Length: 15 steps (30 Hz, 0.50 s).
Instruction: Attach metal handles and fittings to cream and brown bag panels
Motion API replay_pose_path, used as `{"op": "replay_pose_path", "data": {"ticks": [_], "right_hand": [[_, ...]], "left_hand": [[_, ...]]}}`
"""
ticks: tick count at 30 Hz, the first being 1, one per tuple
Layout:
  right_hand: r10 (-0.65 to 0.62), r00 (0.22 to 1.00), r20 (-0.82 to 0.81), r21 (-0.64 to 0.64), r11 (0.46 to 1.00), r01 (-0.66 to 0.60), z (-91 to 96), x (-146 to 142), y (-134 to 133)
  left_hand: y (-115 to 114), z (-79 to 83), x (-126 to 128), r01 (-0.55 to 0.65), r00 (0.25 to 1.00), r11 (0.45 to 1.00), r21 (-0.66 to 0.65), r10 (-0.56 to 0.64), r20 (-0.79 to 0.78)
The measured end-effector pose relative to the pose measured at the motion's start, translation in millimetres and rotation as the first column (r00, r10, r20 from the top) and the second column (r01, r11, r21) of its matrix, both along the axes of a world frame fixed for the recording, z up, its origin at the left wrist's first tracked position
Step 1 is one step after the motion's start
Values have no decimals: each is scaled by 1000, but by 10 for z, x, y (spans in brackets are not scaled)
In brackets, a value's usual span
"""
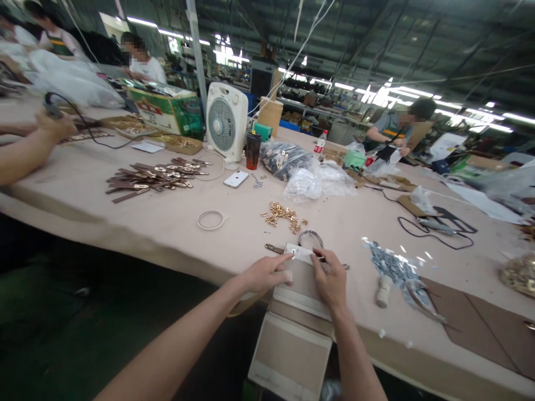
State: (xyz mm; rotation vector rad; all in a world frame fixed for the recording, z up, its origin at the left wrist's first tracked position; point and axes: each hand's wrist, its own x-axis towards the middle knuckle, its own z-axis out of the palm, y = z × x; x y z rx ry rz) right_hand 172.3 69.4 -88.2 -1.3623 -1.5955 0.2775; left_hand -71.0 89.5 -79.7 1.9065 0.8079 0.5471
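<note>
Workshop hall, long pale desk (125,184) under strip lights. Item: beige folded panel (292,334), hanging over the near desk edge; my left hand (267,274) and right hand (330,281) both rest closed on its top edge, fingers pinching the white strip there. Just beyond my grip: metal ring (310,238). Further beyond: gold fittings (282,216), white tape loop (211,220). Right of my right hand: silver hardware in clear wrap (393,267). Far left: brown straps (154,177), white fan (227,121).
</note>
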Motion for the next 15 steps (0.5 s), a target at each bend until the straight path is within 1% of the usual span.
{"op": "replay_pose_path", "data": {"ticks": [1,3,5,8,10,13,15], "right_hand": [[74,997,11,-12,997,-74,45,-57,-76],[227,973,42,-75,972,-224,116,-180,-210],[319,944,82,-133,942,-307,145,-295,-296],[355,926,125,-163,928,-334,122,-409,-330],[355,924,142,-158,930,-333,97,-440,-326],[329,918,220,-162,941,-299,95,-450,-328],[316,904,289,-175,945,-275,119,-449,-334]], "left_hand": [[2,-7,-6,10,1000,1000,0,-10,-4],[8,-32,-16,25,1000,1000,13,-25,3],[17,-67,-20,17,1000,999,46,-18,20],[32,-113,-22,-9,1000,996,86,7,28],[39,-126,-25,1,1000,996,87,-3,23],[41,-117,-39,10,999,995,95,-13,33],[41,-104,-52,-18,997,994,106,10,71]]}}
